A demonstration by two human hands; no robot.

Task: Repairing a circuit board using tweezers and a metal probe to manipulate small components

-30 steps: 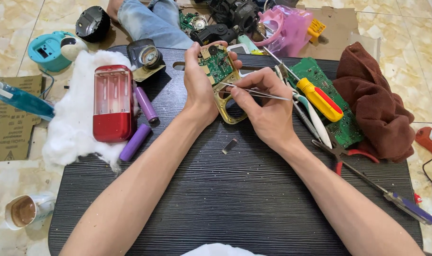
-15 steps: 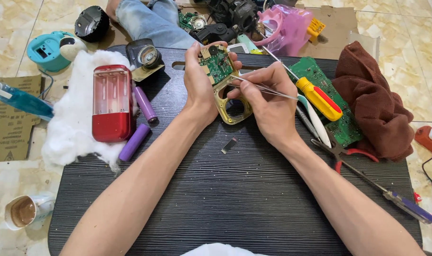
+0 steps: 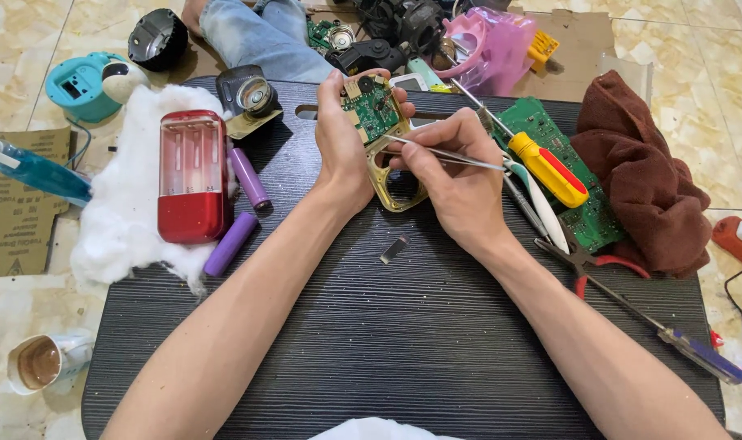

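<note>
A small green circuit board [image 3: 372,106] in a gold-coloured frame [image 3: 395,175] is held up over the far middle of the black ribbed mat [image 3: 403,342]. The left hand [image 3: 342,143] is wrapped around it, fingers closed on its edges. The right hand [image 3: 460,175] pinches metal tweezers [image 3: 448,153], their tips at the board's lower edge. The step in hand looks like picking at a part on the board; the next move calls for a steady left grip and fine tip control. A yellow-and-red screwdriver [image 3: 546,169] lies just right, and a red battery case [image 3: 191,175] and two purple cells [image 3: 239,208] lie left.
</note>
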